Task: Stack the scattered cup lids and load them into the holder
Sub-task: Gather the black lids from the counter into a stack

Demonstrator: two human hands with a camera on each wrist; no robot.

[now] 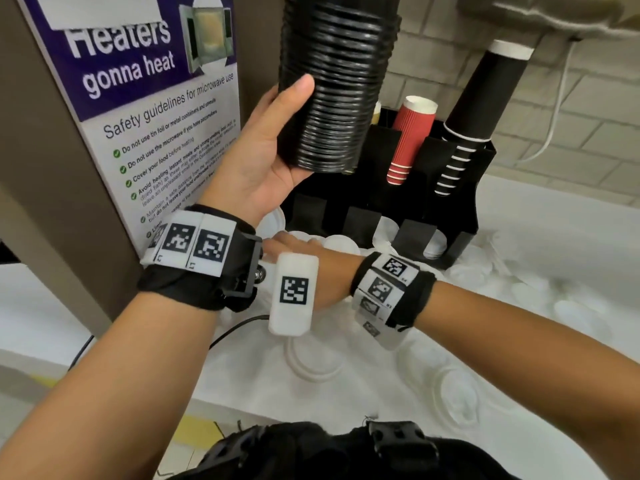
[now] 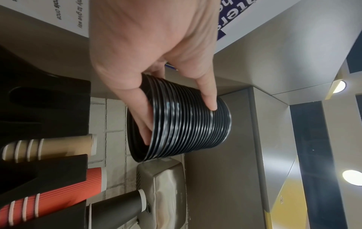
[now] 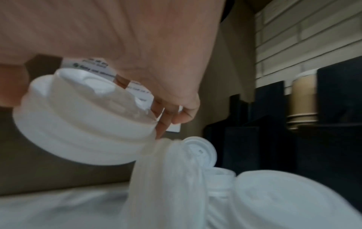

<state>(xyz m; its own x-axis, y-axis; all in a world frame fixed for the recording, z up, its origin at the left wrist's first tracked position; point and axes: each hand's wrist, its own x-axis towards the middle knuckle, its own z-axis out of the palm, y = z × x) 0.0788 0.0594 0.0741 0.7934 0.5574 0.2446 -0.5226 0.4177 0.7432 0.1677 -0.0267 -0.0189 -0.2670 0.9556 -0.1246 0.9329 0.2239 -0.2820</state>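
Left hand [image 1: 263, 150] grips a tall stack of black ribbed plastic cup lids [image 1: 332, 84] from its lower end, thumb across the front and fingers [image 2: 209, 99] curled round the side, holding it raised at about 12 o'clock, above the black slotted cup-and-lid holder [image 1: 446, 209]. Right hand [image 1: 298, 240] reaches low toward 11 o'clock, under the left wrist, and pinches a short nested stack of white plastic dome lids [image 3: 78, 124] between thumb and fingers, lifted just above the loose white lids [image 1: 519, 282] scattered over the white bench [image 1: 554, 216] from 12 round to 4 o'clock. The holder carries a red ribbed paper cup stack [image 1: 408, 140] and a black paper cup stack [image 1: 478, 109]. The black stack is long and held at one end only, so a tilt or knock against the holder could, I judge, make it buckle and spill; the crossed arms may also bump each other. The white stack looks loosely nested and could slide apart if the pinch slackens. A purple and white poster [image 1: 145, 81] at 10 o'clock reads "Heaters gonna heat" and "Safety guidelines for microwave use"; the smaller lines are only partly legible.
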